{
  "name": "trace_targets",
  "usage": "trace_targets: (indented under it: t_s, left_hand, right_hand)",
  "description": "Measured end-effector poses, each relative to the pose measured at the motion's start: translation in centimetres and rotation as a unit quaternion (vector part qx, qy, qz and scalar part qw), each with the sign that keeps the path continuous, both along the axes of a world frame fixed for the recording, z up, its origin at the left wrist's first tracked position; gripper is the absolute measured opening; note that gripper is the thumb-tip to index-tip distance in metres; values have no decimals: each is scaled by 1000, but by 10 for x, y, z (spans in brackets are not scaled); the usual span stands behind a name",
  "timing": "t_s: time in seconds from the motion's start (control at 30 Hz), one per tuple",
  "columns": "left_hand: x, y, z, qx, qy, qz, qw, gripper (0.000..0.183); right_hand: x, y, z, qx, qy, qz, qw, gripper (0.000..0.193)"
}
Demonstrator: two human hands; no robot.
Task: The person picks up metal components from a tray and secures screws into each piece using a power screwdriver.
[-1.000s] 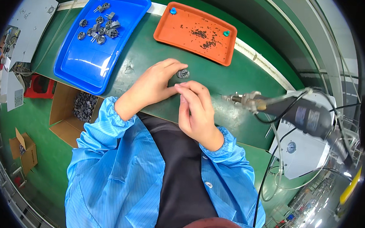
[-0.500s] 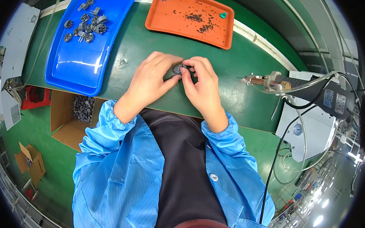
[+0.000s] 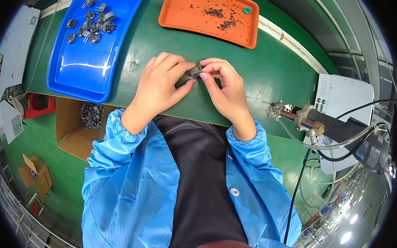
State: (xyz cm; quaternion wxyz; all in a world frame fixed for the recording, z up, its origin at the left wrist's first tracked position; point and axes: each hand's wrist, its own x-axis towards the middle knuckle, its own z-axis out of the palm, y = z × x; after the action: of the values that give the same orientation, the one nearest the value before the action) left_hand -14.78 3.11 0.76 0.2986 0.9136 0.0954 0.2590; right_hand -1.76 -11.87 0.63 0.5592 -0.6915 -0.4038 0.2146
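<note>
green bench (image 3: pixel 271 74) | blue tray (image 3: pixel 83 70) | orange tray (image 3: pixel 203 18) | grey box (image 3: pixel 346 92)

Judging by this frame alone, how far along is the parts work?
Done, apparently: a cluster of small grey round parts lies at the far end of the blue tray. In hand: the left hand and right hand pinch one small grey part together. Left: more grey parts fill the cardboard box under the bench.

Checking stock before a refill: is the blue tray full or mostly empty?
Mostly empty. The blue tray holds only a small cluster of grey round parts at its far end; the rest is bare.
</note>
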Motion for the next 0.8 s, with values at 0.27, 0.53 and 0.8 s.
trace_targets:
  t_s: [0.27,0.53,0.8]
  left_hand:
    - [-2,1,4,3,-25,2,1000,30]
    - [-3,-1,5,6,-78,21,997,36]
    - [-2,0,4,121,-112,17,986,37]
  right_hand:
    - [1,-2,-3,22,244,49,968,8]
    - [-2,-3,1,84,302,72,947,12]
    - [-11,-1,-1,121,132,18,984,30]
